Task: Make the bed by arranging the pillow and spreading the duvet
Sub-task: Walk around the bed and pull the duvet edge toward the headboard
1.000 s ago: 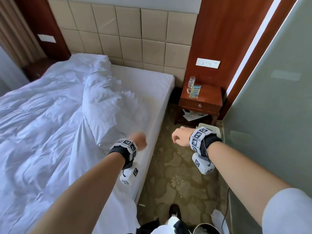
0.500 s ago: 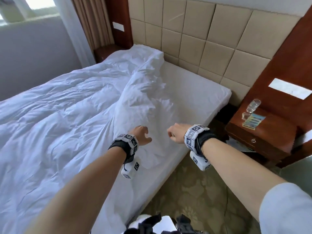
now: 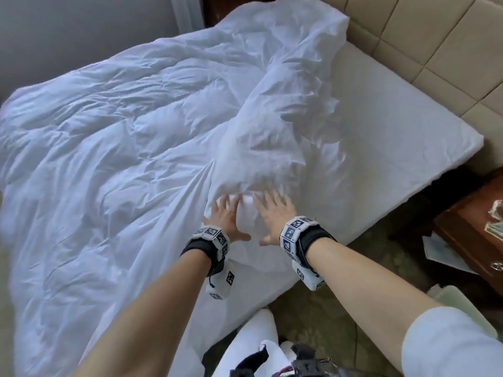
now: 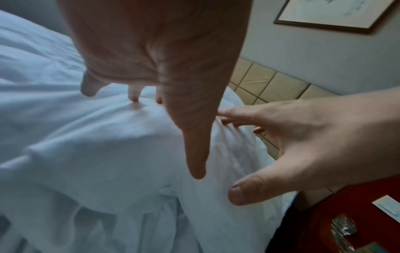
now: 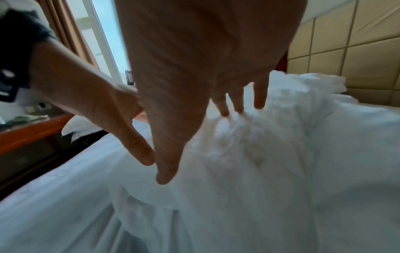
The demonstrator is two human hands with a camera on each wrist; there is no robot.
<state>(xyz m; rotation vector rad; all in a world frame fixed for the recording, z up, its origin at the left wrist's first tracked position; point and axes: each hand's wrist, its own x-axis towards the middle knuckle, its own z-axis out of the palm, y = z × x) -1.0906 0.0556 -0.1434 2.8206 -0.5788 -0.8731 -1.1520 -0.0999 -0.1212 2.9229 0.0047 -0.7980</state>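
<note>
Now both hands, left [image 3: 227, 217] and right [image 3: 273, 213], are spread open at the bunched duvet [image 3: 272, 148], folded back near the bed's side edge. If only the cover is caught, the filling may stay lumped; no pillow is seen.

A padded headboard [image 3: 424, 36] of beige square panels runs beyond the fingertips and off to their right. To the left of the fingers, far across the room, a plain grey wall [image 3: 81, 31] stands, with a strip of pale curtain [image 3: 187, 12] at its end. In the right wrist view a bright window [image 5: 97, 42] with brown drapes lies left of the fingers, above a wooden ledge [image 5: 32, 131]. A reddish wooden nightstand [image 3: 473, 235] sits right of the fingers. Patterned olive carpet [image 3: 340, 308] covers the floor behind them. A framed picture [image 4: 333, 13] hangs on the wall above the headboard.
</note>
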